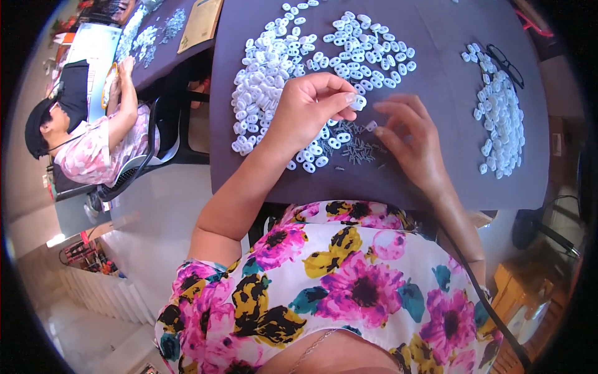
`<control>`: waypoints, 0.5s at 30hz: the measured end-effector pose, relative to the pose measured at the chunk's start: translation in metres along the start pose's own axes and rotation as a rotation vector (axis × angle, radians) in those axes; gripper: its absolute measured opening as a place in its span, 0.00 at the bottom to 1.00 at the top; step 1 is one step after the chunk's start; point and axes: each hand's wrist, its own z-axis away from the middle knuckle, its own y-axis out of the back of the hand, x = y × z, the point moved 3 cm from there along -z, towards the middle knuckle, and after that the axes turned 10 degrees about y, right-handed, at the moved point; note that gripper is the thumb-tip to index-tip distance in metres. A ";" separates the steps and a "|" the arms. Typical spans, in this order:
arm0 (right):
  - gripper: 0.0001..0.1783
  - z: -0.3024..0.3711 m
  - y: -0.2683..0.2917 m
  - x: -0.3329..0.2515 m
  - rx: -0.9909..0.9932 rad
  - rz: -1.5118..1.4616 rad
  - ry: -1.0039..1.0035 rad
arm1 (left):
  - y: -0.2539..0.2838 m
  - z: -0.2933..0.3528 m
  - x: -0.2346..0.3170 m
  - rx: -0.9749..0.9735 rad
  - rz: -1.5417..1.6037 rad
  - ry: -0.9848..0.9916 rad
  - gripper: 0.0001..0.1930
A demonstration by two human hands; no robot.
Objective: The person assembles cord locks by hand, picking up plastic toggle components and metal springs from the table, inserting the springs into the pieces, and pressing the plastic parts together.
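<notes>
Pinched between the thumb and fingers of my left hand [305, 107] is a small white oval plastic piece [358, 103], raised over the table. Facing it from the right is my right hand [411, 140], blurred by motion, its thumb and fingers apart. At its thumb tip shows a small pale spot [372, 126]; whether this is a nail or a piece I cannot tell. Below both hands lies a scatter of small dark grey pins [358, 151]. Many loose white oval pieces with two holes [265, 84] are heaped under and beyond my left forearm. More of them [364, 47] spread beyond my hands.
On the right of the dark-covered table [436, 75] lies another long pile of white pieces [503, 124], with black-framed glasses [506, 65] by its far end. At the left a seated person [103, 140] works at another table. A cardboard box [514, 293] stands at lower right.
</notes>
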 end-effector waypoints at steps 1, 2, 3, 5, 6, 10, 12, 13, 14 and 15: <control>0.15 -0.003 0.001 -0.005 0.010 -0.009 -0.006 | -0.004 0.002 0.001 -0.006 0.001 0.006 0.07; 0.15 -0.006 0.002 -0.010 0.013 -0.008 -0.014 | -0.008 0.004 0.003 -0.009 -0.002 0.000 0.07; 0.16 -0.008 0.003 -0.014 -0.032 0.060 0.008 | -0.012 0.005 0.004 -0.013 -0.005 -0.007 0.07; 0.17 -0.009 0.001 -0.021 -0.073 0.133 0.035 | -0.018 0.013 0.005 -0.035 -0.019 -0.009 0.06; 0.16 -0.009 0.000 -0.025 -0.079 0.162 0.110 | -0.020 0.016 0.006 -0.032 -0.057 -0.033 0.06; 0.16 -0.004 -0.001 -0.024 -0.086 0.236 0.205 | -0.029 0.021 0.008 -0.049 -0.096 -0.078 0.06; 0.15 0.000 0.000 -0.027 -0.116 0.249 0.211 | -0.030 0.024 0.008 -0.046 -0.079 -0.107 0.05; 0.14 0.000 0.000 -0.028 -0.144 0.264 0.224 | -0.030 0.025 0.009 -0.072 -0.106 -0.080 0.07; 0.14 0.001 0.000 -0.028 -0.142 0.262 0.223 | -0.030 0.025 0.009 -0.097 -0.132 -0.053 0.08; 0.13 0.002 0.000 -0.027 -0.162 0.284 0.226 | -0.031 0.026 0.008 -0.097 -0.135 -0.051 0.08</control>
